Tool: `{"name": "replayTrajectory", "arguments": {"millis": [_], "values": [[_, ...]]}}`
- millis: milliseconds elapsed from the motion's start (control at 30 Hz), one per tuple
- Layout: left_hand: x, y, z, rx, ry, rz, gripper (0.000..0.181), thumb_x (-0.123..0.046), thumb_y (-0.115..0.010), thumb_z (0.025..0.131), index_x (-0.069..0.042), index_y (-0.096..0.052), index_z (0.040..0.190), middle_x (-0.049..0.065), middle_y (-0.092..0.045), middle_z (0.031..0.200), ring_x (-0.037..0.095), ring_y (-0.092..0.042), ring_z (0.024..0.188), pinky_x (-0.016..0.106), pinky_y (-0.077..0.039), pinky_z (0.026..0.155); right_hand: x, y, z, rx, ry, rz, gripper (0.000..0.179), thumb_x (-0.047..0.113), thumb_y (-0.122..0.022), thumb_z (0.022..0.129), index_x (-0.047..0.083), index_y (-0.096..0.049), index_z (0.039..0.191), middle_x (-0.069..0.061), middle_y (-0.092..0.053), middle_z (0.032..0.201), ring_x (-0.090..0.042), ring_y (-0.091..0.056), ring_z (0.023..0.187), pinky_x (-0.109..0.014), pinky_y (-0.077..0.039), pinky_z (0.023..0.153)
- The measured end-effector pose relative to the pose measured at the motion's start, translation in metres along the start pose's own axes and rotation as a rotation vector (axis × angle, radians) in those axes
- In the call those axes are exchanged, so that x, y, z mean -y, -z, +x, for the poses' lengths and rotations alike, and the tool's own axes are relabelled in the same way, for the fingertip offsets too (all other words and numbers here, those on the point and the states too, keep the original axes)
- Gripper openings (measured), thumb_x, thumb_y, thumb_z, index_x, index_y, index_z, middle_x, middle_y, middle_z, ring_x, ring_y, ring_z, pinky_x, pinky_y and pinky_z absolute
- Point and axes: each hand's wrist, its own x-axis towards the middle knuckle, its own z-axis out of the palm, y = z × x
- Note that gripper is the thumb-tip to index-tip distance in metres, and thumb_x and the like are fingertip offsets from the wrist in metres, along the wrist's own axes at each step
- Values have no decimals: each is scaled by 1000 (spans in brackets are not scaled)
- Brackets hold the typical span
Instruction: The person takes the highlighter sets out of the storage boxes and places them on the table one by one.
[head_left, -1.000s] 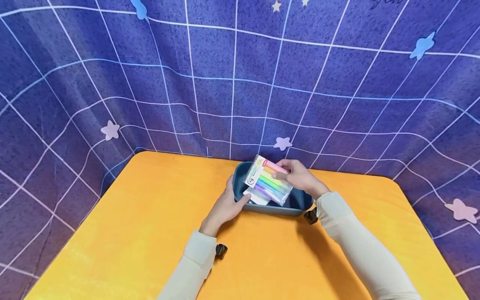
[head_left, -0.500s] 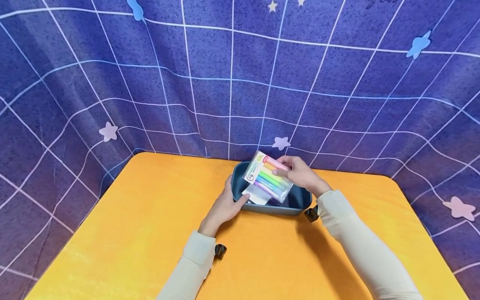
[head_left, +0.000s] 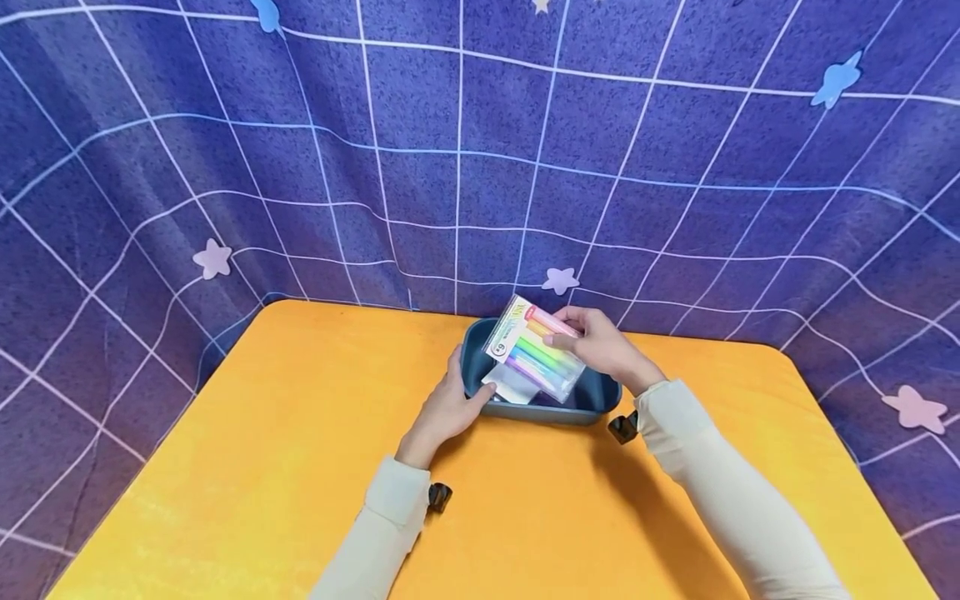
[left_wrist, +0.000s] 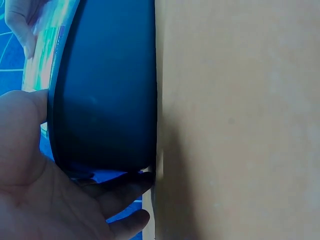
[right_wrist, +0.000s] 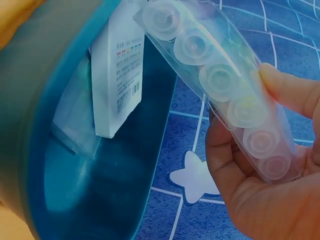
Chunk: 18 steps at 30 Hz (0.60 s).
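Note:
My left hand (head_left: 444,412) grips the left end of a dark blue plastic bin (head_left: 551,413), thumb over the near rim and fingers around the end. The left wrist view shows the bin's long outer wall (left_wrist: 107,85). Above the bin, my right hand (head_left: 603,343) pinches a clear pack of pastel highlighters (head_left: 538,350) between thumb and fingers. Round pen ends show through the pack (right_wrist: 220,82) in the right wrist view. Inside the bin a white printed box (right_wrist: 117,75) leans beside a clear plastic packet (right_wrist: 77,117), which is partly hidden.
The bin stands near the back of a table with an orange-yellow cover (head_left: 315,400). Behind it hangs a blue-purple curtain (head_left: 420,192) with a grid and stars. A small black device (head_left: 439,497) sits at the left wrist, another (head_left: 623,427) at the right.
The highlighter pack has risen slightly with my right hand, so more of the white box shows below it. My left hand keeps its hold on the bin.

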Motion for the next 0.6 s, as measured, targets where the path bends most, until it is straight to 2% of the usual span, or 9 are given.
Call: {"name": "replayTrajectory", "arguments": {"millis": [333, 600], "values": [[-3, 1, 1, 3, 0, -23, 93, -49, -60, 96, -19, -3, 163, 19, -40, 159, 40, -49, 139, 60, -41, 111, 5, 0, -7, -31, 19, -24, 21, 13, -70, 93, 1, -66, 110, -9, -70, 91, -9, -61, 70, -20, -50, 62], [-1, 0, 0, -1, -1, -16, 92, -47, -60, 97, -15, -4, 163, 21, -40, 158, 40, -48, 140, 60, -41, 111, 4, 0, -12, -36, 16, 6, 22, 16, -71, 93, 2, -66, 110, -7, -69, 89, -9, -60, 68, -20, -49, 61]]}}
